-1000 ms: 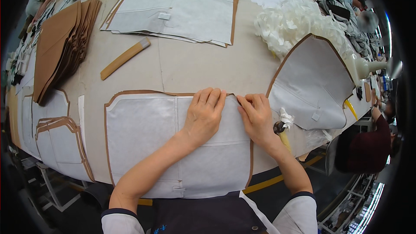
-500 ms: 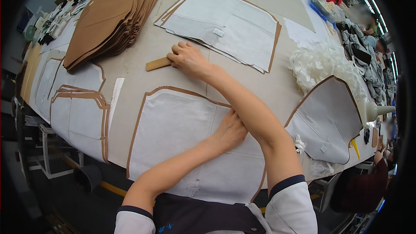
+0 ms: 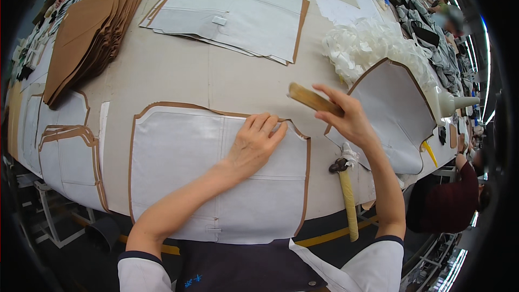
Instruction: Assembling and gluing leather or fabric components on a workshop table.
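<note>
A light grey panel with a brown border [image 3: 178,157] lies flat before me at the table's near edge. My left hand [image 3: 254,143] rests on its far side, fingers bent and pinching the brown edge. Beyond the panel's right corner my right hand [image 3: 351,116] is raised, gripping a flat wooden stick [image 3: 313,99] between thumb and fingers. The stick is slightly blurred and points up and left, apart from the panel. Below that hand lies a hammer [image 3: 346,200] with a dark head and a yellow-wrapped handle that overhangs the table edge.
Brown pieces [image 3: 81,38] form a tall stack at the far left, above smaller bordered panels [image 3: 67,157]. More grey panels [image 3: 248,16] lie at the back. To the right are white strips [image 3: 373,43], a curled panel [image 3: 394,113] and a white bottle [image 3: 446,101]. Other people sit beyond.
My right hand has swung from the far left over to the right with the wooden stick. My left hand has shifted to the panel's far edge. The view has turned, uncovering the hammer.
</note>
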